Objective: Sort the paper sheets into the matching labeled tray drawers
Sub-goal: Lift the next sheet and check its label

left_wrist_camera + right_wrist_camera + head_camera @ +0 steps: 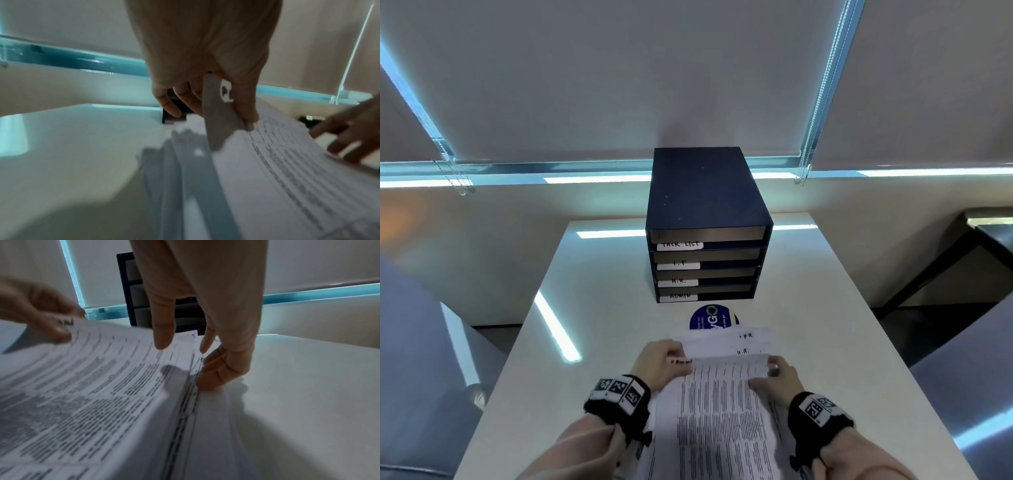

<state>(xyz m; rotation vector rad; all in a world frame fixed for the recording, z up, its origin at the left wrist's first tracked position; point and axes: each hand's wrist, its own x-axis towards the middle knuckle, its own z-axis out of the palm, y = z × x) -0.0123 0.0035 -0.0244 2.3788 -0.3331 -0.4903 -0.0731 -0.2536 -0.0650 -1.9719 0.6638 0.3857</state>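
Observation:
A dark blue drawer unit (705, 212) stands at the table's far middle, its four trays labeled TASK LIST, I.T, H.R. and ADMIN from top to bottom. A stack of printed sheets (722, 418) lies in front of me. My left hand (674, 359) (226, 113) pinches the far left corner of the top sheet (287, 162) and lifts it into a curve. My right hand (770, 371) (185, 345) sits at the stack's right edge, fingertips (211, 378) against the lower sheets and thumb over the top sheet (92, 378). Two sheets (743, 344) fanned out beyond show H.R. handwritten.
A round blue sticker (709, 318) lies on the white table (602, 308) between the stack and the drawer unit (135, 288). Grey chairs stand at left (421, 342) and right. A dark table (979, 240) is at far right. Closed blinds hang behind.

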